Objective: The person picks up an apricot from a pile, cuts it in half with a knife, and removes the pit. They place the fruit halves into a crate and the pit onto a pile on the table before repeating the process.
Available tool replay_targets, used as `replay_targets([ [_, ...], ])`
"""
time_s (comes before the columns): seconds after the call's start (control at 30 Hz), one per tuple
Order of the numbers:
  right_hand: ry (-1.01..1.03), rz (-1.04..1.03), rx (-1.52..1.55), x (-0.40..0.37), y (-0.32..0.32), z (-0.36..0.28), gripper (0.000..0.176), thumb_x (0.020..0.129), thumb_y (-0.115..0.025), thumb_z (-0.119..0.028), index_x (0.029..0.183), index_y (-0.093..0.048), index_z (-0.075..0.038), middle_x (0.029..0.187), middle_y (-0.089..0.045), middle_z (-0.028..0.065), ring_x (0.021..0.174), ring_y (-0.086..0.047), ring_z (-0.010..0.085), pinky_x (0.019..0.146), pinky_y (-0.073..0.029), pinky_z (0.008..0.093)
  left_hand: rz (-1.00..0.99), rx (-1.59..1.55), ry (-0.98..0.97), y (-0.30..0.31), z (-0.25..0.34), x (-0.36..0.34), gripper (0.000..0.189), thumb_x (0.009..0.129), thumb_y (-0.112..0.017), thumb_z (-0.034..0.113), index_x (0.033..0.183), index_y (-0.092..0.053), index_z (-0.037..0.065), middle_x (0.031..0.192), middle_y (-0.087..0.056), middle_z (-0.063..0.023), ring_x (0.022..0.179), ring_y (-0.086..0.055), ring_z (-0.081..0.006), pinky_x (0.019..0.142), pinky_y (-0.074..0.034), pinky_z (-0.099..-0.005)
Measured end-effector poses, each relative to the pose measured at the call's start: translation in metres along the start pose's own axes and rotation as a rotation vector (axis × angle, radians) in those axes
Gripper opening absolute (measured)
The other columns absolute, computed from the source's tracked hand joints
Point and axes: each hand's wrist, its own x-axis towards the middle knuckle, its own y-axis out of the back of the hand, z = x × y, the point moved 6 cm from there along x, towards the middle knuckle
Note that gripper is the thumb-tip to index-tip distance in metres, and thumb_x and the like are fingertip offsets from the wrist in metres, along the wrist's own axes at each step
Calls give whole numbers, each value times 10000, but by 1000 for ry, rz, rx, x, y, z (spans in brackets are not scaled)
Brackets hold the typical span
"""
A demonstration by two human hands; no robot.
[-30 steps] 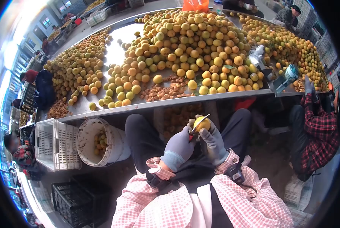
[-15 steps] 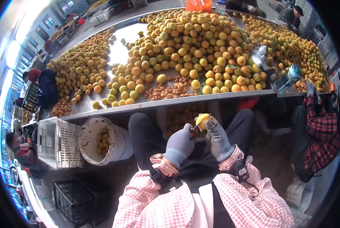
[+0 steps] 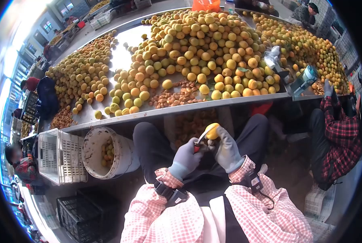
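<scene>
My left hand [image 3: 186, 158], in a grey glove, is closed around the red handle of a small knife [image 3: 204, 135]. The knife's curved blade reaches up to a yellow fruit [image 3: 212, 131], which my right hand [image 3: 228, 150], also gloved, pinches between thumb and fingers. Both hands are above my lap, in front of the metal table's edge [image 3: 177, 108]. Beyond that edge lies a big heap of yellow-orange fruit [image 3: 205, 44], with a small pile of brown pits [image 3: 177, 97] at its front.
A white bucket [image 3: 126, 156] with fruit inside and white crates [image 3: 61, 158] stand at the left, black crates [image 3: 78, 214] below. A person in a red plaid shirt [image 3: 342, 139] sits at the right. A box with brown pieces [image 3: 189, 125] is under the table.
The blade has swung from across the fruit to its left side, and my left hand has shifted slightly left and down. The whole view has moved a little.
</scene>
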Motion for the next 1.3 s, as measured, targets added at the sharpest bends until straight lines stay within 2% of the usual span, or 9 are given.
replay_targets([
  [0.07, -56, 46, 33, 6, 11, -1, 271, 943, -561, -357, 1012, -596, -96, 832, -581, -5, 688, -517, 69, 589, -412, 208, -12, -234, 16, 13, 13, -1, 97, 857, -605, -10, 944, -590, 29, 842, -613, 3, 807, -553, -64, 747, -468, -236],
  [0.37, -367, -188, -20, -7, 5, 7, 355, 973, -393, -417, 1042, -549, -106, 819, -568, 22, 559, -499, 110, 441, -369, 212, -111, -311, -100, 17, 40, 14, 470, 785, -779, 143, 1169, -533, 32, 973, -659, -69, 876, -595, -76, 797, -496, -250],
  [0.53, -347, -64, -201, -12, 4, 1, 361, 974, -380, -404, 1001, -563, -94, 752, -581, 14, 490, -512, 116, 384, -366, 221, -195, -75, -222, 15, 45, 15, 698, 736, -817, 299, 1282, -451, 62, 1036, -664, -125, 931, -671, -227, 813, -514, -307],
  [0.73, -467, -55, -204, -13, -6, 0, 320, 967, -407, -349, 1044, -565, -81, 868, -596, 27, 681, -565, 91, 547, -460, 223, -252, 63, -283, 18, 55, 19, 849, 662, -840, 404, 1316, -414, 70, 1067, -646, -148, 948, -661, -311, 802, -522, -344],
  [0.8, -340, -219, -253, -1, -3, 5, 289, 985, -366, -277, 1099, -543, -80, 979, -595, 33, 884, -601, 115, 795, -504, 261, -218, 80, -341, 17, 55, 21, 847, 660, -837, 409, 1316, -420, 73, 1049, -649, -153, 927, -662, -320, 787, -526, -350],
  [1.03, -211, -79, -74, 5, -3, 9, 221, 986, -400, -223, 1023, -551, -66, 912, -558, 20, 785, -561, 99, 706, -475, 256, -61, 280, -539, 12, 71, 23, 775, 654, -807, 413, 1274, -495, 70, 872, -676, -132, 743, -667, -332, 654, -527, -369],
  [1.1, 342, -125, -732, -5, -17, -19, 212, 995, -404, -197, 994, -562, -56, 868, -558, 15, 769, -552, 97, 720, -464, 255, -30, 298, -577, 14, 81, 22, 738, 659, -797, 397, 1253, -518, 60, 852, -674, -128, 729, -664, -332, 642, -523, -367],
  [1.2, 651, -30, -978, -25, -40, -41, 230, 1002, -412, -201, 919, -562, -47, 808, -552, 12, 740, -535, 88, 703, -455, 249, 34, 237, -609, 14, 83, 21, 652, 681, -770, 340, 1221, -555, 43, 842, -673, -131, 716, -663, -329, 644, -525, -353],
  [1.3, 741, 154, -826, -21, -38, -42, 264, 1004, -414, -205, 839, -539, -42, 756, -541, 14, 708, -514, 82, 673, -437, 238, 54, -22, -520, 12, 79, 23, 559, 736, -722, 266, 1217, -565, 28, 900, -680, -137, 756, -678, -283, 706, -528, -319],
])
